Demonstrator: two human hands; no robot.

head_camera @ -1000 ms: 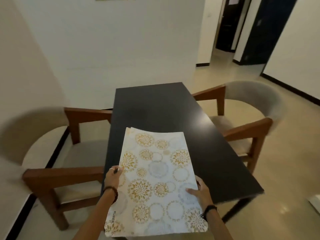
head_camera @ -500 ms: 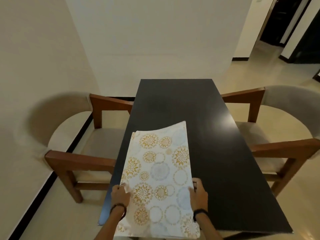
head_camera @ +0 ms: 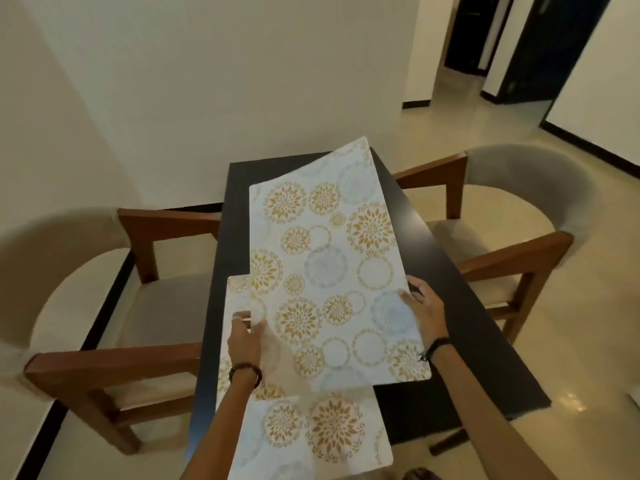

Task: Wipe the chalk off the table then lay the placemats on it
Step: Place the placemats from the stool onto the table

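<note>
Top mat: white ground w/ gold flower medallions, pale blue-grey rosettes, thin ring outlines; rect., rounded corners; thin & flexible, far end tipped up above the table, far corner reaching past the table's far edge in view; near end lower, overlapping the bottom mat; skewed clockwise vs. the bottom one. Bottom mat: same print; lies along the table's near-left part, near end overhanging the near edge toward the camera; a strip of it shows at left beside the top mat's left edge; whether more mats lie under it, can't tell. Writing/brand: none legible on either mat in this view.

R hand: at top mat's right edge, thumb on the upper face, fingers curled round the edge; pinch grip; dark band on wrist. L hand: at the mats' left side, where top mat's left edge crosses the bottom one; fingers bent, tips under top mat's edge; looks like it grips that edge, but which layer exactly, can't tell; ring on one finger, beaded band on wrist.

Table: dark, matte, rect., long axis running away from camera; no chalk marks visible on the exposed surface. L chair & R chair: wood arms, beige curved backs, one each side of table. Pale wall beyond; dark doorway upper right; glossy cream floor.
</note>
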